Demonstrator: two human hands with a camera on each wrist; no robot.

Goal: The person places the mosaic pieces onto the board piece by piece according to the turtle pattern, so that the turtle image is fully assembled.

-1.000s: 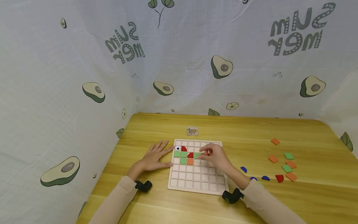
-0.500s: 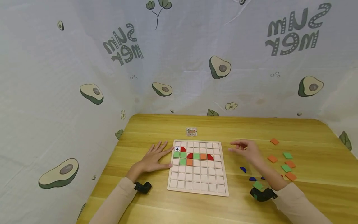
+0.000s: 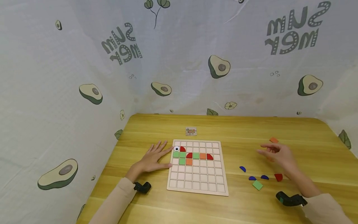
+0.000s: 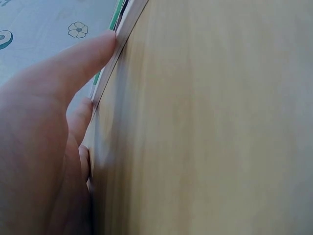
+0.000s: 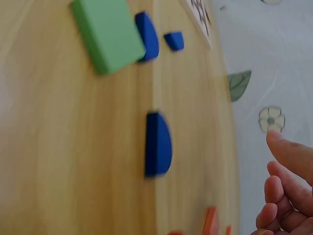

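Note:
My left hand (image 3: pixel 153 160) rests spread on the table, index fingertip and thumb tip at the left edge of a gridded wooden board (image 3: pixel 193 177). On the board lie a white eye piece (image 3: pixel 176 149), green squares (image 3: pixel 182 161), orange squares (image 3: pixel 189 161) and red quarter-round pieces (image 3: pixel 209 156). In the left wrist view, fingertips touch the board's side (image 4: pixel 128 27). My right hand (image 3: pixel 281 157) hovers over the table at the right, holding nothing, thumb and index apart and the other fingers loosely bent. It hides some loose pieces; an orange square (image 3: pixel 274 140) shows just behind it.
Blue half-round pieces (image 3: pixel 264 177), a green square (image 3: pixel 257 185) and a red quarter-round piece (image 3: pixel 278 177) lie in front of my right hand. A small picture card (image 3: pixel 191 131) lies behind the board. A printed curtain (image 3: pixel 179 56) hangs beyond the table's far edge.
My right hand has let go of a piece at the board and moved right, over the loose pieces. An orange square and a red quarter-round piece now show in the row. The left hand stays put.

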